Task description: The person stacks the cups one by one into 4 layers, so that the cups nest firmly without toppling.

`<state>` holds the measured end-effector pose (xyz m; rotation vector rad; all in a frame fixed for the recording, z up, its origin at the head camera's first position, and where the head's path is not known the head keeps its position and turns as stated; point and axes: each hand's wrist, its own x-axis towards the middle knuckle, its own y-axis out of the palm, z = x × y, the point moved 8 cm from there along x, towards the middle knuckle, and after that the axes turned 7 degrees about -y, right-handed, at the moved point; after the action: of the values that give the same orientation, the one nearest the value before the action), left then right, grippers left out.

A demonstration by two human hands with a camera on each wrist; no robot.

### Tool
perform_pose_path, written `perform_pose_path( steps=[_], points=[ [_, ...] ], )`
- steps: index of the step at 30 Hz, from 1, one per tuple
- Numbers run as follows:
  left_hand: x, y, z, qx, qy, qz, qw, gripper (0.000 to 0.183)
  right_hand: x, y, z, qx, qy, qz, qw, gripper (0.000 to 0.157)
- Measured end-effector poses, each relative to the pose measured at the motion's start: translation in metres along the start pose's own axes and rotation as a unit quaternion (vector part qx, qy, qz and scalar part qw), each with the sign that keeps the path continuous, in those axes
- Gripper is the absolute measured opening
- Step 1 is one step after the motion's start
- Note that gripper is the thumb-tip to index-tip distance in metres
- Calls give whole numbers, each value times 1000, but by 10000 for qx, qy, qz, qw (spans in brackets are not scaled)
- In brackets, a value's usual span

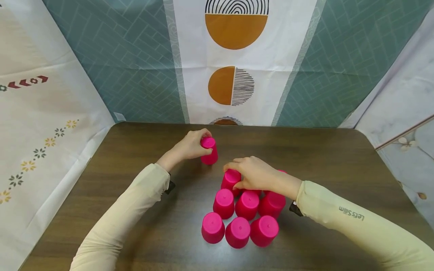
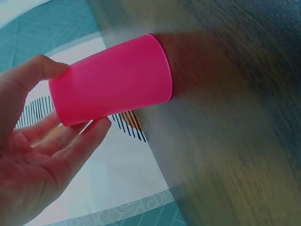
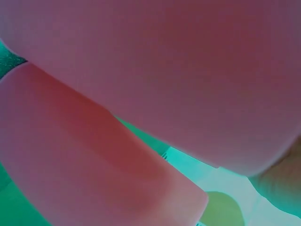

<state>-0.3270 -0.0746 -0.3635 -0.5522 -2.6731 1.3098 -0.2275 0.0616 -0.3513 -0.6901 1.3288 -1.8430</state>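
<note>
Left cup is upside down on the far part of the surface, left of the cluster; can't tell if its rim touches or hovers just above. Should handle light, thin-walled, fairly stiff — likely plastic, not fragile, smooth enough to slip if held loosely. Best hold: side wall near the closed end, since the taper widens toward the rim. Left grip does that, pinching it with thumb on one side, fingers opposite. Looks: plain hot pink, tapered, flat closed end up. Right cup, same kind, is at the cluster's left edge; right grip pinches it near the closed end, thumb nearside, fingers far side. Right wrist view is mostly blurred pink — little help. Remaining cups stand inverted close together, some partly hidden under the right grip. Patterned wall cloth hangs behind.
</note>
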Motion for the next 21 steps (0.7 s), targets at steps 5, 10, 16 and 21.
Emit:
perform_pose_path(
  steps=[5, 10, 16, 21],
  points=[
    [1, -1, 7, -312, -210, -69, 9993, 47, 0, 0, -1, -94, 44, -111, 9999, 54],
    [2, -3, 15, -468, -490, -102, 9977, 51, 3, 0, 2, -164, -34, 63, 9998, 55],
    [3, -5, 16, -294, -629, -103, 9975, 52, 7, -2, 2, -399, -105, 321, 9986, 55],
    [2, -7, 16, -298, -790, -121, 9964, 53, 8, -12, 1, -421, -81, 308, 9986, 55]
  ],
)
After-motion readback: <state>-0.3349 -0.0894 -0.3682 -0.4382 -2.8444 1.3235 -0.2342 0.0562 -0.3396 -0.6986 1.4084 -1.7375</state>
